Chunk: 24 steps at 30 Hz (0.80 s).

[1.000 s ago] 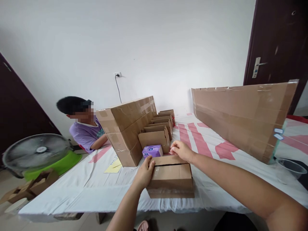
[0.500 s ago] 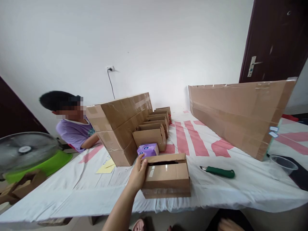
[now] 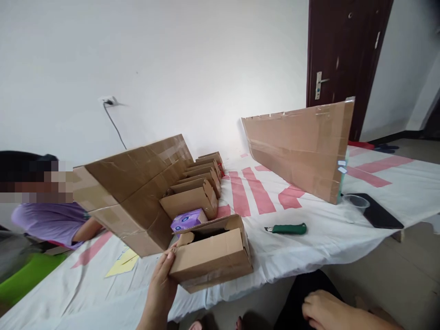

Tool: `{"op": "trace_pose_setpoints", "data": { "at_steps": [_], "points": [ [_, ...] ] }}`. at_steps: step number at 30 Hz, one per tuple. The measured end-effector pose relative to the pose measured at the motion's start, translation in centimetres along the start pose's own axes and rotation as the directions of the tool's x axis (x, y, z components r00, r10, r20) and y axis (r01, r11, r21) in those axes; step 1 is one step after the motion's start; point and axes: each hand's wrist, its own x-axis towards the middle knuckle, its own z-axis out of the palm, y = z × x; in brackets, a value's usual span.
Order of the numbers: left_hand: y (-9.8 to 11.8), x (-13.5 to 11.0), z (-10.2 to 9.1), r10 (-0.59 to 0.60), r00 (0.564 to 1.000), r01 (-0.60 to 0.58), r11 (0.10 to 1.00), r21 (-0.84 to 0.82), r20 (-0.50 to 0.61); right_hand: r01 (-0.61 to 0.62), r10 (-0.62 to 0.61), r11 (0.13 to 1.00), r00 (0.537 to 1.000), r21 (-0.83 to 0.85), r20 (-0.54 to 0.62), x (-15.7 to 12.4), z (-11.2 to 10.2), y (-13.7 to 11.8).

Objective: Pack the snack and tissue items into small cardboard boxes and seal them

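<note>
My left hand (image 3: 162,283) grips the left end of a small cardboard box (image 3: 212,256) at the near table edge; its top flaps stand partly open. My right hand (image 3: 323,308) is down below the table edge, over my dark-clad lap, its fingers curled with nothing visible in them. A purple tissue pack (image 3: 187,220) lies just behind the box. A green-handled utility knife (image 3: 287,228) lies on the white cloth to the box's right.
Stacked taped cartons (image 3: 134,183) and a row of open small boxes (image 3: 194,197) run back along the left. A long cardboard panel (image 3: 302,146) stands at right, with a clear cup (image 3: 355,201) and dark flat item (image 3: 378,215). Another person in purple (image 3: 51,220) sits at left.
My right hand left the box top and dropped to my lap. The box flaps have come open, and my view swung right and tilted. The knife came into view.
</note>
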Motion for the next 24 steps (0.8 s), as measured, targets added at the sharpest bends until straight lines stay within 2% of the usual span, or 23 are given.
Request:
{"op": "trace_pose_setpoints", "data": {
  "at_steps": [1, 3, 5, 7, 8, 10, 13, 15, 18, 24],
  "points": [
    [-0.1, -0.1, 0.0, -0.018, 1.000, 0.018, 0.999, -0.032, 0.009, 0.052, -0.052, 0.997, 0.999, 0.063, -0.010, 0.7, -1.2, -0.8],
    [-0.2, 0.0, 0.0, -0.021, 1.000, 0.022, 0.998, -0.056, 0.019, 0.122, -0.090, 0.964, 0.986, 0.238, -0.139, 2.6, -3.6, -2.5],
    [-0.3, 0.4, -0.1, 0.003, 1.000, -0.004, 0.999, -0.050, -0.013, 0.160, -0.038, 0.905, 0.953, 0.394, -0.299, 5.2, -5.3, -3.7],
    [-0.6, 0.8, -0.1, 0.033, 0.997, -0.036, 0.998, -0.042, -0.063, 0.203, 0.039, 0.825, 0.911, 0.528, -0.411, 8.5, -5.9, -4.4],
    [-0.7, 0.9, -0.2, 0.044, 0.996, -0.047, 0.998, -0.040, -0.084, 0.226, 0.085, 0.760, 0.895, 0.609, -0.439, 10.3, -5.8, -4.6],
    [-0.9, 1.2, -0.2, 0.047, 0.994, -0.052, 0.998, -0.039, -0.102, 0.259, 0.197, 0.571, 0.878, 0.779, -0.437, 13.5, -5.1, -4.7],
    [-1.2, 1.3, -0.1, 0.054, 0.992, -0.059, 0.997, -0.041, -0.114, 0.259, 0.276, 0.238, 0.906, 0.936, -0.321, 16.8, -3.5, -4.9],
    [-1.2, 1.3, 0.1, 0.057, 0.990, -0.064, 0.997, -0.053, -0.126, 0.253, 0.261, 0.106, 0.926, 0.962, -0.273, 17.6, -2.7, -5.1],
    [-1.2, 1.2, 0.3, 0.046, 0.988, -0.058, 0.995, -0.082, -0.148, 0.266, 0.243, 0.053, 0.931, 0.963, -0.271, 17.6, -2.6, -5.4],
    [-0.8, 0.8, 0.6, 0.010, 0.987, -0.024, 0.996, -0.084, -0.162, 0.242, 0.274, 0.075, 0.928, 0.967, -0.253, 17.6, -3.4, -5.5]
  ]
}}
